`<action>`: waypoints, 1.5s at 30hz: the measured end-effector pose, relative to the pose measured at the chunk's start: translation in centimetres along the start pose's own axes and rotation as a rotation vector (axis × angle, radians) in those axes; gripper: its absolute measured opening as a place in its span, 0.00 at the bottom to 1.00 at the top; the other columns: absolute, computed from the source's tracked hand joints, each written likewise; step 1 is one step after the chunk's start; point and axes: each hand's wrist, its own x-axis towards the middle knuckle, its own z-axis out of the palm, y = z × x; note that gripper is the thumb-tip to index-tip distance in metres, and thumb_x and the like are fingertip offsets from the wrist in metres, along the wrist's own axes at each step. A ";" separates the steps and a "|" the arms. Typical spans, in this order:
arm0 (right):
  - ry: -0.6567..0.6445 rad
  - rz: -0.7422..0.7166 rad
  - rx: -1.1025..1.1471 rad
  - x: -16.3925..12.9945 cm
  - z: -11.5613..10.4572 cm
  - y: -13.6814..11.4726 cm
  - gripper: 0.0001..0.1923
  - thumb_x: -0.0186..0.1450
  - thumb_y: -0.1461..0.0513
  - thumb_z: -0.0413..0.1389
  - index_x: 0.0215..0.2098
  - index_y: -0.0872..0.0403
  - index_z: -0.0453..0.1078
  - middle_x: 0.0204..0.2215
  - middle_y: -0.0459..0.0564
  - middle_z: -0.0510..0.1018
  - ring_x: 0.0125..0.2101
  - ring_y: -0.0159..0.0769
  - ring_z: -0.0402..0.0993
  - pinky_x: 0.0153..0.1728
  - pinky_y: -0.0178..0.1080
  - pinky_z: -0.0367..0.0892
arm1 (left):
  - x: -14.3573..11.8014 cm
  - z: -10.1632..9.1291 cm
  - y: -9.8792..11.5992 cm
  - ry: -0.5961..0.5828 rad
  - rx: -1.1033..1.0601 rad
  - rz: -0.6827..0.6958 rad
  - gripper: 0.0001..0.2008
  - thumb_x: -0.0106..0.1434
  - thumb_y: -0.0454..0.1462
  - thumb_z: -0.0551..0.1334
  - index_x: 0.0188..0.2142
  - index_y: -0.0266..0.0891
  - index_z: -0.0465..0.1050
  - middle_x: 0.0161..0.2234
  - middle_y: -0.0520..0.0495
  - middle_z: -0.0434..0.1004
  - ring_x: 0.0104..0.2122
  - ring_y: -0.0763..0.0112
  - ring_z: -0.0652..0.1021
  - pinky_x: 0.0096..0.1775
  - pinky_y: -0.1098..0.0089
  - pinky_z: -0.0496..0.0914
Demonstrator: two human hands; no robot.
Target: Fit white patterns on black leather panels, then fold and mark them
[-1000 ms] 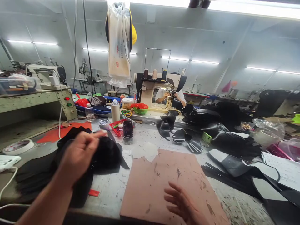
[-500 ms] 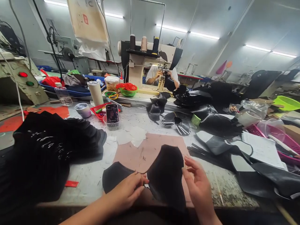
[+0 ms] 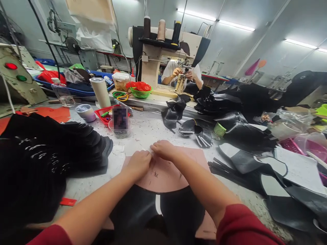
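Observation:
At the far edge of the pink board (image 3: 166, 173), my two hands are close together over a pale white sheet (image 3: 135, 147). My left hand (image 3: 140, 165) has its fingers curled in and pressed down on the sheet's near side. Bent at the wrist, my right hand (image 3: 163, 149) is closed, with its fingertips just beside the left hand's. Whatever is between the fingers of either hand is too small or hidden. Nearer to me lies a curved black leather-like piece (image 3: 178, 212), partly over the board, with a short white strip (image 3: 158, 204) at its middle.
A tall stack of black pieces (image 3: 84, 146) stands at left. Behind are a phone (image 3: 120, 119), a cream tumbler (image 3: 100, 92) and a sewing machine (image 3: 149, 71). Black cut pieces (image 3: 288, 211) and a notebook (image 3: 298, 166) lie at right. Beyond the machine, a person (image 3: 170, 73) works.
Both hands have left the black piece and reached forward to the white sheet. The black piece now lies spread nearer to me, its white strip showing. The view has shifted slightly.

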 end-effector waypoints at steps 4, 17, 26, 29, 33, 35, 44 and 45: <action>0.032 0.045 0.050 0.5 0.5 -0.4 0.09 0.58 0.72 0.46 0.29 0.59 0.67 0.28 0.56 0.74 0.32 0.38 0.67 0.32 0.38 0.56 | -0.6 1.0 0.2 0.016 0.060 0.009 0.13 0.59 0.28 0.48 0.33 0.34 0.70 0.33 0.39 0.73 0.35 0.58 0.71 0.37 0.59 0.62; 0.598 0.767 0.769 -3.4 -6.2 2.2 0.11 0.51 0.61 0.43 0.31 0.55 0.61 0.27 0.50 0.71 0.28 0.35 0.67 0.29 0.38 0.63 | 0.4 -0.1 0.4 0.058 -0.302 -0.156 0.06 0.56 0.35 0.55 0.27 0.35 0.69 0.33 0.37 0.72 0.39 0.54 0.72 0.42 0.56 0.61; 0.620 0.916 1.269 -15.1 -3.3 -5.4 0.12 0.46 0.59 0.49 0.29 0.55 0.64 0.24 0.47 0.72 0.23 0.33 0.69 0.22 0.36 0.67 | 1.2 -2.8 7.1 -0.105 -1.150 -0.306 0.21 0.57 0.53 0.48 0.33 0.38 0.64 0.32 0.47 0.72 0.29 0.70 0.75 0.29 0.70 0.69; 0.774 0.953 1.059 -17.2 -2.2 -7.2 0.12 0.52 0.61 0.50 0.34 0.54 0.66 0.31 0.50 0.74 0.29 0.36 0.70 0.28 0.39 0.68 | 0.9 -2.3 9.3 -0.138 -1.287 -0.433 0.21 0.52 0.53 0.55 0.33 0.39 0.61 0.31 0.49 0.69 0.27 0.73 0.74 0.26 0.73 0.68; 0.752 0.687 0.395 -19.2 -1.2 -9.8 0.14 0.58 0.66 0.48 0.40 0.52 0.70 0.36 0.53 0.74 0.38 0.40 0.69 0.41 0.44 0.65 | 0.8 -2.1 11.3 -0.327 -1.405 -0.477 0.18 0.48 0.49 0.60 0.31 0.37 0.63 0.25 0.50 0.69 0.24 0.72 0.73 0.25 0.71 0.69; 0.726 0.624 0.317 -20.1 -0.7 -10.6 0.13 0.58 0.64 0.50 0.40 0.52 0.71 0.36 0.53 0.74 0.39 0.42 0.68 0.42 0.46 0.65 | 0.9 -2.0 12.1 -0.379 -1.414 -0.468 0.15 0.43 0.40 0.63 0.30 0.37 0.64 0.24 0.52 0.69 0.23 0.74 0.73 0.24 0.74 0.67; 0.908 1.194 1.585 -23.0 1.1 -8.1 0.18 0.54 0.49 0.53 0.35 0.54 0.67 0.27 0.48 0.73 0.22 0.30 0.69 0.19 0.31 0.65 | 1.2 -1.6 13.8 -0.517 -1.318 -0.337 0.10 0.41 0.35 0.61 0.27 0.39 0.65 0.22 0.54 0.68 0.22 0.75 0.69 0.21 0.77 0.61; 0.850 1.200 1.749 -23.0 1.2 -7.9 0.20 0.54 0.47 0.52 0.33 0.55 0.66 0.23 0.47 0.72 0.19 0.28 0.67 0.16 0.30 0.62 | 1.1 -1.7 13.8 -0.502 -1.295 -0.254 0.08 0.42 0.36 0.61 0.25 0.40 0.64 0.22 0.54 0.68 0.23 0.74 0.70 0.23 0.75 0.63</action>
